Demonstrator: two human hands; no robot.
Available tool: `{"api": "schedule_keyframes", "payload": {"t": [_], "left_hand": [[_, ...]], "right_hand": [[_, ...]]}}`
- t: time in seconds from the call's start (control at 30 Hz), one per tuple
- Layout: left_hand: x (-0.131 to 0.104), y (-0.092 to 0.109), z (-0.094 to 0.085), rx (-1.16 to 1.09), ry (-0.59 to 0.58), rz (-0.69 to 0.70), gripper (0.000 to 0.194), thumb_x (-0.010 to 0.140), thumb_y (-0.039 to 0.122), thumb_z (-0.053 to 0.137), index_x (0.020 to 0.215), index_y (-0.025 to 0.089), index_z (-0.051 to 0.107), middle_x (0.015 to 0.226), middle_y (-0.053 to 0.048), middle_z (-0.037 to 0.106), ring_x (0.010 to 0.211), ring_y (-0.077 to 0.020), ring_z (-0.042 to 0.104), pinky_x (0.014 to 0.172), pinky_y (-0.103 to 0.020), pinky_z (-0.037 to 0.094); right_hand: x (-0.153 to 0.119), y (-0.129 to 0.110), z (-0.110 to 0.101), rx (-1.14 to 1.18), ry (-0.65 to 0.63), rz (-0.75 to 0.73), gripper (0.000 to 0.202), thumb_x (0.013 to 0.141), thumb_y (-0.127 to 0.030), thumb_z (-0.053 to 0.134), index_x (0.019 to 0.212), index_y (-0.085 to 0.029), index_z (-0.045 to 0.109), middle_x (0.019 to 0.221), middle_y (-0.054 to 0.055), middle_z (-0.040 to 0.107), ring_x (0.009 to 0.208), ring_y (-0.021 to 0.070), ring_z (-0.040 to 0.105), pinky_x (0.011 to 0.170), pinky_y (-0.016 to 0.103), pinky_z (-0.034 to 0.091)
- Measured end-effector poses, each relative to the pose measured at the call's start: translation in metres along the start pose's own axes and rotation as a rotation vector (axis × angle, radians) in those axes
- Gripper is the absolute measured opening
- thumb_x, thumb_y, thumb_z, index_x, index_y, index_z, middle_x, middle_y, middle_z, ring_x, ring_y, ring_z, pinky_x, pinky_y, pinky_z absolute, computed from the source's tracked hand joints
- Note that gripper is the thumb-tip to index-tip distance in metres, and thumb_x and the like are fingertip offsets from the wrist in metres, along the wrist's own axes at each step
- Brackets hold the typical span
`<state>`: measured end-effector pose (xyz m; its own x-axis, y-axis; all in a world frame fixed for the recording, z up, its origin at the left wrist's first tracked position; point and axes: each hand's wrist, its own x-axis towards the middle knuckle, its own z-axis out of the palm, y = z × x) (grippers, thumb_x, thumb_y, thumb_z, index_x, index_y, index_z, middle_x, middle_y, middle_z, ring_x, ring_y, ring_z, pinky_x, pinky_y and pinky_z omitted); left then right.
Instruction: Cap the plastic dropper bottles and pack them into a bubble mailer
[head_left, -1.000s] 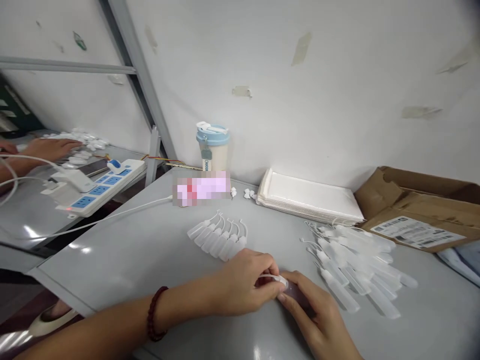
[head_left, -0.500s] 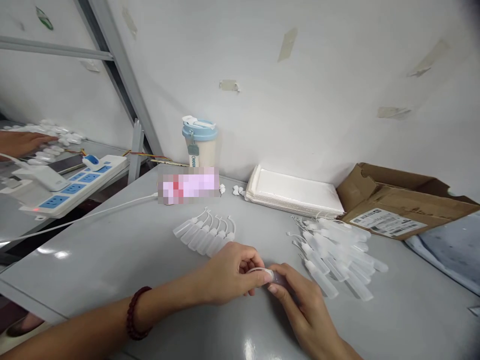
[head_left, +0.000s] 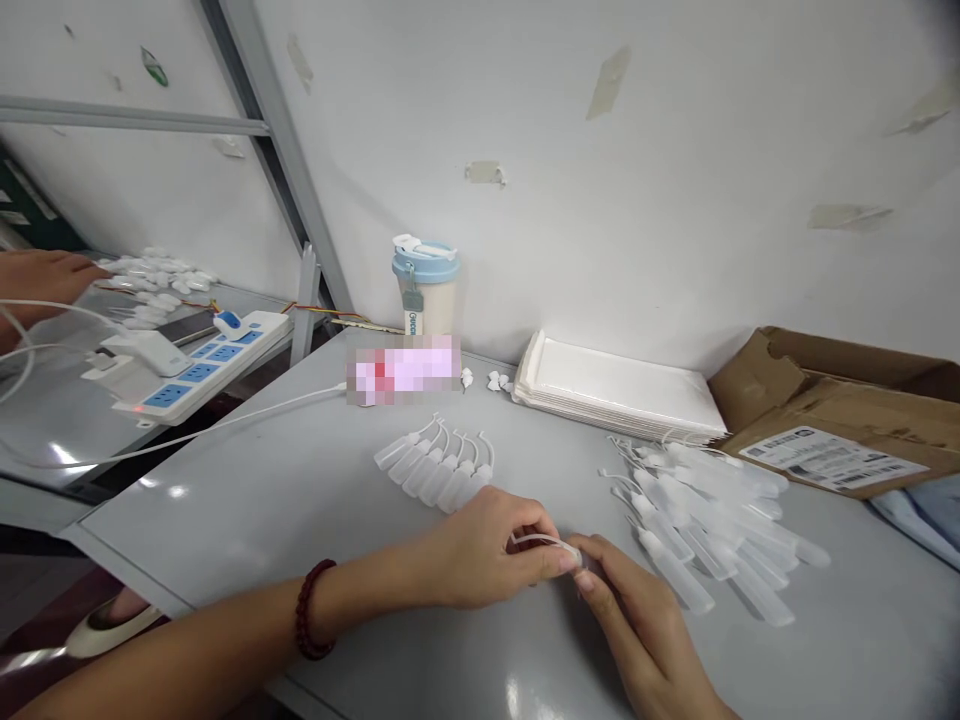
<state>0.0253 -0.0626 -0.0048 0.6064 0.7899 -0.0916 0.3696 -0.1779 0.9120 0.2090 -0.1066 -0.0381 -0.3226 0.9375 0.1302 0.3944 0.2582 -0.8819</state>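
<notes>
Smooth grey desk, faint shine. Over it, 1 translucent tube held between 2 hands: pale neck, thin curved strap; body mostly covered, so shape hard to make out. Left hand, dark beaded bracelet at wrist: fingers pinching neck end. Right hand: fingers closed round body. Frosted, slim tubes fanned in row; looser pile near creased cardboard box.

Tubes transl. wht, tabletop gry, cup lid lt. blu, bracelet dk. red.
</notes>
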Motion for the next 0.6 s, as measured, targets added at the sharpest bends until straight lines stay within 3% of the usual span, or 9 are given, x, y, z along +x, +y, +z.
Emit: {"api": "schedule_keyframes", "payload": {"t": [0.13,0.3,0.4,0.47,0.6], "left_hand": [[-0.0005,-0.0019,-0.0003,-0.032,-0.081,-0.015,0.024,0.088,0.034,0.049,0.082,0.015,0.063,0.062,0.001,0.061,0.057,-0.0107,0.055,0.052,-0.019,0.04],[-0.0015,-0.0059,0.0009,0.423,-0.042,0.309,0.021,0.092,0.02,0.042,0.09,0.011,0.061,0.082,-0.008,0.064,0.076,-0.017,0.057,0.071,-0.026,0.045],[-0.0019,-0.0066,-0.0005,0.609,-0.111,0.432,0.023,0.093,0.015,0.037,0.096,0.009,0.058,0.087,-0.011,0.062,0.079,-0.0188,0.056,0.073,-0.027,0.044],[-0.0018,-0.0051,-0.002,0.577,-0.104,0.402,0.018,0.092,0.018,0.04,0.096,0.012,0.057,0.085,-0.008,0.061,0.076,-0.0168,0.056,0.07,-0.025,0.044],[-0.0005,0.0001,-0.0029,0.431,-0.034,0.223,0.014,0.09,0.027,0.048,0.088,0.016,0.057,0.08,-0.003,0.061,0.072,-0.0143,0.056,0.067,-0.024,0.042]], "right_hand": [[-0.0001,-0.002,-0.0018,-0.063,-0.031,-0.023,0.028,0.095,-0.034,0.035,0.094,-0.023,0.061,0.074,0.003,0.06,0.065,0.0173,0.055,0.061,0.026,0.043],[0.0041,-0.005,-0.0074,0.024,-0.134,0.11,0.031,0.094,-0.041,0.037,0.085,-0.021,0.058,0.07,0.001,0.057,0.065,0.0164,0.052,0.061,0.025,0.04],[0.007,-0.0021,-0.0067,0.101,-0.171,0.217,0.04,0.092,-0.048,0.037,0.068,-0.02,0.052,0.057,-0.003,0.039,0.053,0.0124,0.037,0.051,0.024,0.031],[0.0081,0.0002,-0.0052,0.138,-0.173,0.235,0.042,0.091,-0.05,0.037,0.064,-0.02,0.047,0.056,-0.005,0.03,0.051,0.0112,0.03,0.049,0.024,0.027],[0.0078,-0.0003,-0.0048,0.102,-0.135,0.165,0.037,0.092,-0.046,0.038,0.072,-0.02,0.055,0.058,-0.004,0.036,0.053,0.0118,0.034,0.052,0.023,0.03]]}}
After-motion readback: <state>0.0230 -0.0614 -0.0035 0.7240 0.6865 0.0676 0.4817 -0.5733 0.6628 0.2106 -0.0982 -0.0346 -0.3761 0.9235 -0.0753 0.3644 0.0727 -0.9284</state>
